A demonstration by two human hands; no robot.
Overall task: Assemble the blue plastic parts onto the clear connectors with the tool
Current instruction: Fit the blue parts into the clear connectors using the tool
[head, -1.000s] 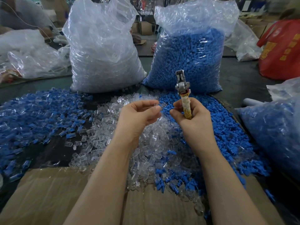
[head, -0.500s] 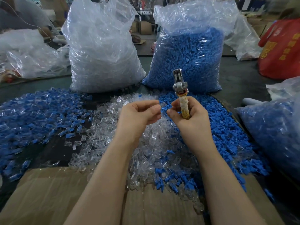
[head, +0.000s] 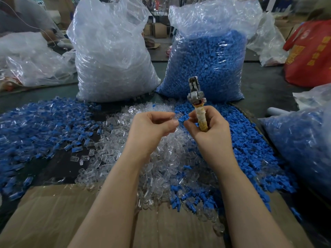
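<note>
left hand [head: 152, 127] pinches small clear plastic connector [head: 176, 116], centre frame | right hand [head: 207, 129] pinches small blue plastic part [head: 184, 119], fingers clamping tape-wrapped metal tool [head: 198, 102] upright, likely kept ready for pressing

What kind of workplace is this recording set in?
Most likely a small factory or workshop bench for manual piecework: big bags of clear connectors and blue plastic parts, loose heaps of both across the table, and cardboard boxes behind.
</note>
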